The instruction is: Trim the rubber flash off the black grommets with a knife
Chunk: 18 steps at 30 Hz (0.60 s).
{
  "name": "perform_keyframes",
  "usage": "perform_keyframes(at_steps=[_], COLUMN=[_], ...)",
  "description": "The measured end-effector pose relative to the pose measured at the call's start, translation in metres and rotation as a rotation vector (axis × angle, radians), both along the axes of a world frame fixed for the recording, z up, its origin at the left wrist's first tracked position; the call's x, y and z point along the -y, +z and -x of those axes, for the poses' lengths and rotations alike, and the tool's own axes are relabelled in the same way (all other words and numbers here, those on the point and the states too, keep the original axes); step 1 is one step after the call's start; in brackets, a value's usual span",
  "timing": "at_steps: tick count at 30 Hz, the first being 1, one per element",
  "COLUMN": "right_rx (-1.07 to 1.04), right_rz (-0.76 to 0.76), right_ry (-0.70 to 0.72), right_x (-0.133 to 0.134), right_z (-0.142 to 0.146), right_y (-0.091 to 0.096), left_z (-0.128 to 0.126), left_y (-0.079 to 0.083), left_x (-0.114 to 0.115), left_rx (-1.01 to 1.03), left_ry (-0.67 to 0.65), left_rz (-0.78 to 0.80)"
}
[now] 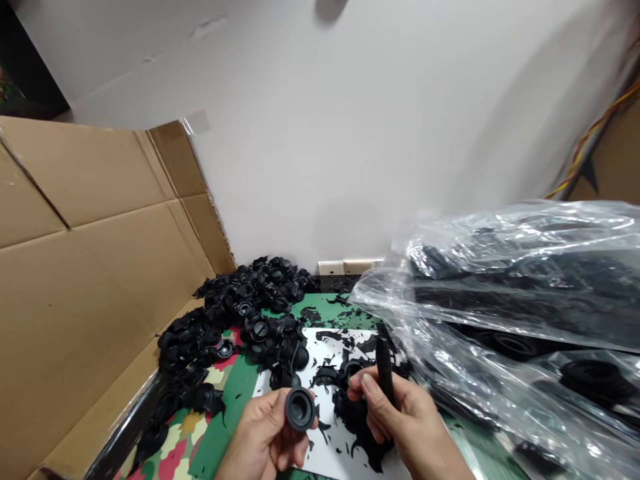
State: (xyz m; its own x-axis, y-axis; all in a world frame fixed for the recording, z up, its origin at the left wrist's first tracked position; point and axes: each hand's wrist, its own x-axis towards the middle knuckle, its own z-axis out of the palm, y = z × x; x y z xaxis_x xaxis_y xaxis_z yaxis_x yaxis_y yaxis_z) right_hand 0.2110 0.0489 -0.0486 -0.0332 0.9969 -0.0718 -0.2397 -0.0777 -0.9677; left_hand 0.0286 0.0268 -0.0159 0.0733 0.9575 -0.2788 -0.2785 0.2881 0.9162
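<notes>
1. By the left edge of the white sheet, a round black rubber part sat pinched in the curled left hand.
2. Across an open gap, the right hand was closed around a black pen-like tool.
3. Heaped rubber parts bordered the cardboard; a clear plastic bag bounded the right.

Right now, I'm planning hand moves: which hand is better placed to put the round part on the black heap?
Probably the left hand: it holds the round part and is nearer the heap; the right hand holds a slim black tool.
</notes>
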Motion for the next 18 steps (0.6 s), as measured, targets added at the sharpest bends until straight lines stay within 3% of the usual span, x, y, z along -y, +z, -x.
perform_keyframes(at_steps=[4,10,18], right_rx=[0.044,0.097,-0.231], right_rz=[-0.001,-0.218,0.016], right_ry=[0.061,-0.173,0.064], right_x=[0.006,0.018,0.015], right_z=[0.002,0.0,0.0], right_y=[0.01,0.031,0.029], left_z=[-0.001,0.0,-0.005], left_y=[-0.005,-0.013,-0.018], left_x=[-0.001,-0.002,0.001], left_rx=[-0.058,-0.051,0.02], left_ry=[-0.031,-0.066,-0.103], left_rz=[0.004,0.0,0.028])
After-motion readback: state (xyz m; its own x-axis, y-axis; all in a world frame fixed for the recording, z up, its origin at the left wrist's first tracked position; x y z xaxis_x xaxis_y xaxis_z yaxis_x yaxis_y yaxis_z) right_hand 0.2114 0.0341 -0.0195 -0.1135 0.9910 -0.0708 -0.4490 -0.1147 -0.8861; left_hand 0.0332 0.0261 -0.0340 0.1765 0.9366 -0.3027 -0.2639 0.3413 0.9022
